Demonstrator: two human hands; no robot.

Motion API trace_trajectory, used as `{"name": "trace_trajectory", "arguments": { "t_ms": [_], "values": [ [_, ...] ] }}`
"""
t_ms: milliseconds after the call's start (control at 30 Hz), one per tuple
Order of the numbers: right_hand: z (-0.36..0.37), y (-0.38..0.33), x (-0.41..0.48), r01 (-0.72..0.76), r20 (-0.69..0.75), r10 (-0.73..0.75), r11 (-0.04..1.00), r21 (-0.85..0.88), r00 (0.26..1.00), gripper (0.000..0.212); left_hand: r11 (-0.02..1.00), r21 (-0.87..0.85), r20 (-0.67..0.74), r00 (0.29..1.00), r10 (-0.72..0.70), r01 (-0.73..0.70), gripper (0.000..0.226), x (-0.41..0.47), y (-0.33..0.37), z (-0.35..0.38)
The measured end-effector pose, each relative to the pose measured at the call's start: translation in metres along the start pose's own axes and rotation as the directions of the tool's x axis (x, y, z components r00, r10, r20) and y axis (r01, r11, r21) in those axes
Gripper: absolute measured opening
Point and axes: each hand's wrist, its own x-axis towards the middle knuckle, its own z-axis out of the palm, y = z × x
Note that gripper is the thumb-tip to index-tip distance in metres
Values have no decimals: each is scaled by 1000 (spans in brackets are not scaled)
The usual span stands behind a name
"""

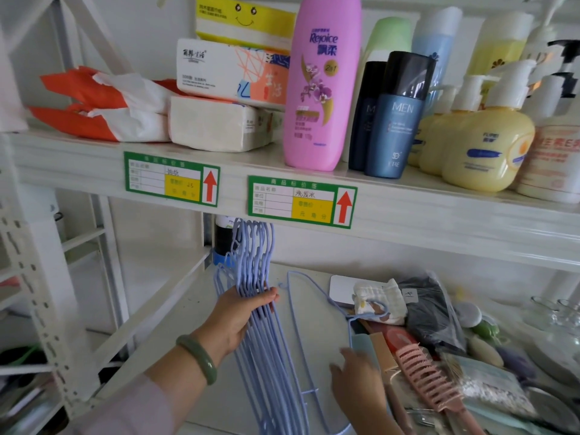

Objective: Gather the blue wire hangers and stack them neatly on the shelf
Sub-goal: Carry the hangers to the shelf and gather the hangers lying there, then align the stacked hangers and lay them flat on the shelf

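Observation:
A bundle of several blue wire hangers (257, 271) stands nearly upright on the lower white shelf (175, 312), hooks up near the shelf above. My left hand (241, 315), with a green bangle on the wrist, is closed around the bundle's middle. One more blue wire hanger (290, 312) lies flat on the shelf just right of the bundle; its far end runs under a white cloth. My right hand (357, 375) hovers over this single hanger, fingers apart and blurred, holding nothing.
Right of the hangers lie a white cloth (379, 296), a dark bagged item (430, 309), a pink comb (430, 378) and glassware (552, 312). The upper shelf (408, 211) holds tissue packs, a pink shampoo bottle (320, 83) and lotion bottles. White rack posts stand left.

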Motion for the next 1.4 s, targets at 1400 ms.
{"name": "trace_trajectory", "arguments": {
  "t_ms": [1400],
  "values": [
    [-118, -143, 49, 228, 134, -439, 675, 702, 888, 19, 997, 77, 102, 994, -25, 18, 11, -28, 2, 30]
  ]
}}
